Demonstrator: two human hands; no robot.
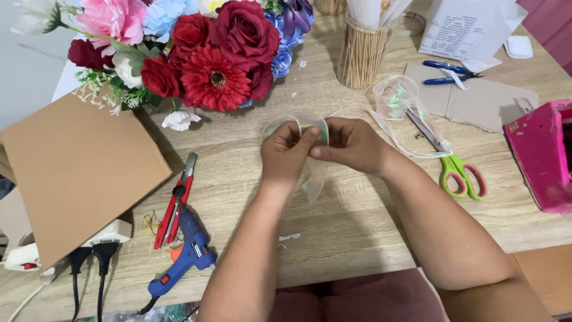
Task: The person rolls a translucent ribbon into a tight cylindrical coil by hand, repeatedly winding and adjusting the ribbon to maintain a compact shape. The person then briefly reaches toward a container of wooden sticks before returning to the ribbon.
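Both hands pinched on clear iridescent ribbon [313, 173], looped between them above the worktop [357, 220]: left hand [288, 152], right hand [351, 144]. Green scissors [456, 173] right of right hand; blue glue gun [187, 253] lower left of left hand.

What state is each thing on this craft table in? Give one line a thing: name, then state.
Ribbon: clear, looped, pinched by both hands.
Left hand: closed on ribbon.
Right hand: closed on ribbon.
Scissors: shut, flat on the table.
Glue gun: lying down, cord attached.
Red cutter: lying flat.
Blue pliers: lying on cardboard.
Flowers: bunched together.
Stick holder: upright, full.
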